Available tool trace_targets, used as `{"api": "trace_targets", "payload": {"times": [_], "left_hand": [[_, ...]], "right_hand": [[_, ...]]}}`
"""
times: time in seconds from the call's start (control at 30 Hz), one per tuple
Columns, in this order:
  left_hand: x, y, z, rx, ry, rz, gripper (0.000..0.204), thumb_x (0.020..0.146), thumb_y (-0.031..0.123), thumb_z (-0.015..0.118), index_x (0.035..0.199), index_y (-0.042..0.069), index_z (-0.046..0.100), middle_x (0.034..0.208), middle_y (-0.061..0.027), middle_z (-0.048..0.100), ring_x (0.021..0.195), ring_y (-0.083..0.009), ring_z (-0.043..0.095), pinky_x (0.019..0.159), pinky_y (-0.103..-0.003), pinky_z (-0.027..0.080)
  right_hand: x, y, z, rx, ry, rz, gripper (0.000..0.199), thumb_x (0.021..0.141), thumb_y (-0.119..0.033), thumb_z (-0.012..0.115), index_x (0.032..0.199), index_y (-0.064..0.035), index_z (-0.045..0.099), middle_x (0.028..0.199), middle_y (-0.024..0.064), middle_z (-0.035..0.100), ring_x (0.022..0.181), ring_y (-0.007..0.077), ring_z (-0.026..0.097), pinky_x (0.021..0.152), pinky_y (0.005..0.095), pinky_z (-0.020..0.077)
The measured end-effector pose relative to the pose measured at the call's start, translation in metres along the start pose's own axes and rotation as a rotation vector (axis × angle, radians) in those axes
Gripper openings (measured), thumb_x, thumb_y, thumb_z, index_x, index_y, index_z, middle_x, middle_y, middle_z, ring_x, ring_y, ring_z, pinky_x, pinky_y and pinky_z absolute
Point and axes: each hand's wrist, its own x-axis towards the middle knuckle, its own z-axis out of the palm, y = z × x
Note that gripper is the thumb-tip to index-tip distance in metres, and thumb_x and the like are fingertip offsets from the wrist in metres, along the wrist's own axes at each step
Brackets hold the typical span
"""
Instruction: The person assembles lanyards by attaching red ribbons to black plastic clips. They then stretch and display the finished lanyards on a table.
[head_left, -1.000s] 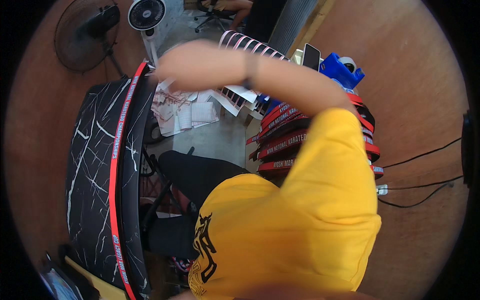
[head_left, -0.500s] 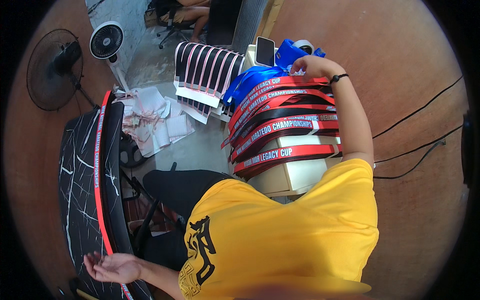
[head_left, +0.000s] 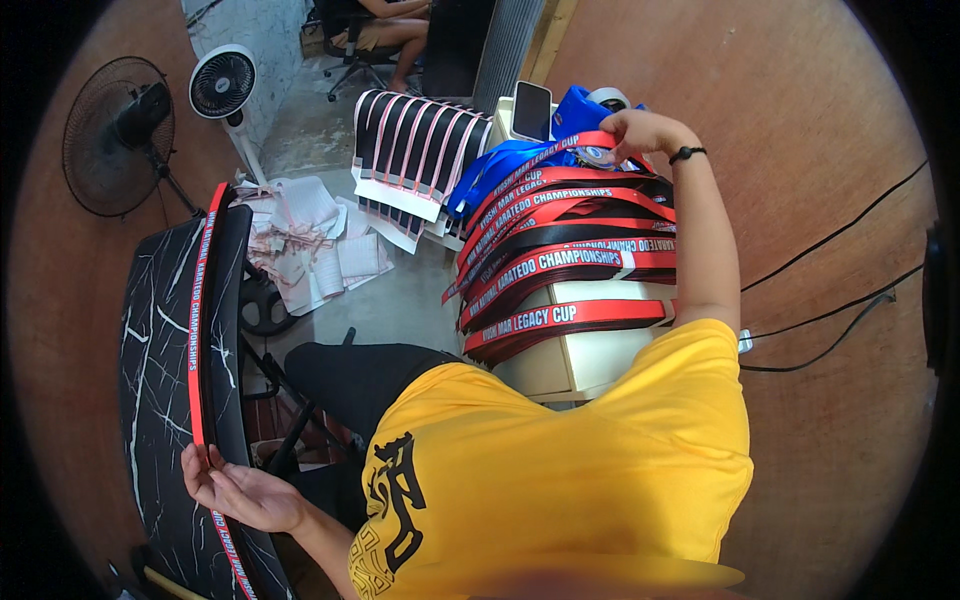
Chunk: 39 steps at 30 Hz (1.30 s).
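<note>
My left hand [head_left: 250, 496] is palm up at the near end of the black marbled table, its fingers curled about a long red printed ribbon [head_left: 197, 330]. That ribbon runs lengthwise over the table and continues below the hand. At the upper right, my right hand [head_left: 648, 134] pinches the end of another red printed ribbon [head_left: 560, 148]. Beside these fingers is a small round silvery piece [head_left: 594, 156], partly covered. Below it, bundles of red and black printed ribbons [head_left: 560, 265] lie over a cream cabinet [head_left: 540, 368]. Blue ribbons [head_left: 490, 172] lie behind them.
A phone [head_left: 531, 110] and a tape roll [head_left: 608, 98] rest behind the ribbons. Black-and-white striped sheets [head_left: 415, 150] hang left of the cabinet. Crumpled papers [head_left: 315, 235] cover some floor. Two fans [head_left: 222, 82] stand far left; cables [head_left: 830, 230] run along the right wall. Another person sits farther back.
My left hand has moved farther up the table ribbon, and its fingers have curled in. My right hand has raised a red ribbon's end, bringing the silvery piece into view.
</note>
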Motion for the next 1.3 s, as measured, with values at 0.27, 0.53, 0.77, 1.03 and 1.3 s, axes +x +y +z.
{"api": "trace_targets", "payload": {"times": [0.27, 0.53, 0.77, 1.03, 1.3], "left_hand": [[-0.013, -0.004, 0.012, -0.009, -0.138, -0.093, 0.032, 0.093, 0.009, 0.040, 0.124, 0.000, 0.043, 0.131, -0.0138, 0.044, 0.120, -0.0209, 0.043, 0.103, -0.035, 0.031], [-0.016, -0.005, 0.011, 0.013, -0.192, -0.119, 0.037, 0.089, 0.010, 0.046, 0.125, 0.000, 0.044, 0.132, -0.0139, 0.042, 0.120, -0.0213, 0.041, 0.102, -0.037, 0.030], [-0.018, -0.002, 0.015, -0.072, -0.211, -0.172, 0.037, 0.090, 0.015, 0.045, 0.124, 0.000, 0.044, 0.132, -0.0140, 0.042, 0.118, -0.0199, 0.042, 0.100, -0.035, 0.031], [-0.018, 0.010, 0.028, -0.220, -0.630, -0.432, 0.042, 0.094, 0.030, 0.048, 0.120, -0.003, 0.050, 0.117, -0.0148, 0.054, 0.104, -0.0195, 0.052, 0.095, -0.032, 0.037], [-0.021, 0.033, 0.076, -0.391, -1.238, -0.723, 0.085, 0.089, 0.066, 0.040, 0.140, -0.002, 0.035, 0.140, -0.0186, 0.043, 0.128, -0.0280, 0.044, 0.105, -0.038, 0.033]], "right_hand": [[0.014, -0.033, 0.024, -0.298, -0.055, -0.009, 0.043, 0.066, -0.012, 0.077, 0.107, -0.0077, 0.066, 0.092, 0.0095, 0.069, 0.088, 0.0244, 0.063, 0.076, 0.0350, 0.0477], [0.009, -0.040, 0.036, -0.337, 0.067, -0.010, 0.035, 0.066, -0.013, 0.070, 0.100, -0.0053, 0.067, 0.091, 0.0137, 0.068, 0.087, 0.0279, 0.064, 0.076, 0.0372, 0.0484], [0.008, -0.057, 0.008, 0.032, 0.288, -0.185, 0.024, 0.071, -0.014, 0.062, 0.092, -0.0039, 0.064, 0.079, 0.0084, 0.063, 0.075, 0.0181, 0.057, 0.070, 0.0324, 0.0455], [-0.016, -0.158, -0.017, -0.251, 0.262, -0.436, 0.020, 0.071, -0.013, 0.066, 0.083, -0.0017, 0.055, 0.069, 0.0056, 0.054, 0.068, 0.0148, 0.053, 0.064, 0.0308, 0.0457], [-0.059, -0.300, -0.009, -0.436, 0.439, -1.041, 0.023, 0.071, -0.013, 0.065, 0.087, -0.0008, 0.054, 0.070, 0.0129, 0.052, 0.064, 0.0265, 0.052, 0.063, 0.0333, 0.0453]]}}
